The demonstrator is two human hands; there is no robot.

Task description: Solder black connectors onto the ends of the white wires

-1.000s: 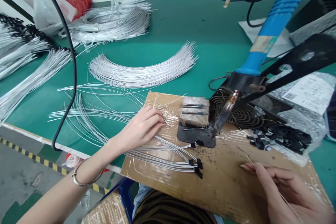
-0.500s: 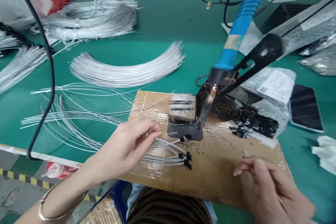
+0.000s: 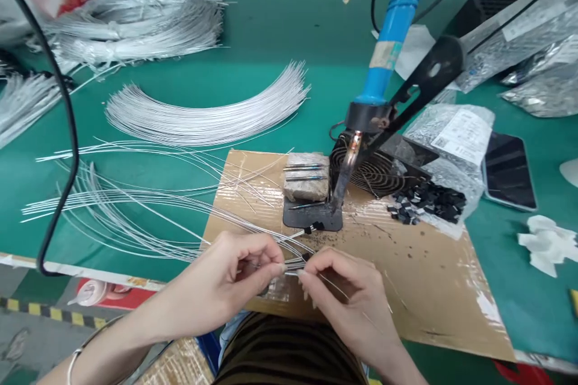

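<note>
My left hand [image 3: 246, 271] is pinched closed at the front of the cardboard, apparently on a white wire. My right hand [image 3: 350, 298] faces it, its thumb and forefinger closed on a thin pale wire [image 3: 334, 284] that trails back past the palm. The fingertips of both hands almost meet, hiding the wire ends between them. Beneath and behind them lie white wires [image 3: 244, 224] with small black connectors [image 3: 313, 227] on their ends; the hands cover most of these connectors. A blue-handled soldering iron [image 3: 377, 69] stands clamped, tip down, just beyond.
The cardboard sheet [image 3: 433, 289] bears a brown block [image 3: 306, 189] with several metal tips, a black fan [image 3: 374, 171] and loose black connectors [image 3: 433, 203]. A curved bundle of white wires [image 3: 203, 117] lies behind. A phone [image 3: 509, 171] and crumpled tissue [image 3: 548, 243] are at right.
My right hand has moved left from the cardboard's right side to meet my left hand. My left hand has shifted slightly right and down, and the view has moved a little.
</note>
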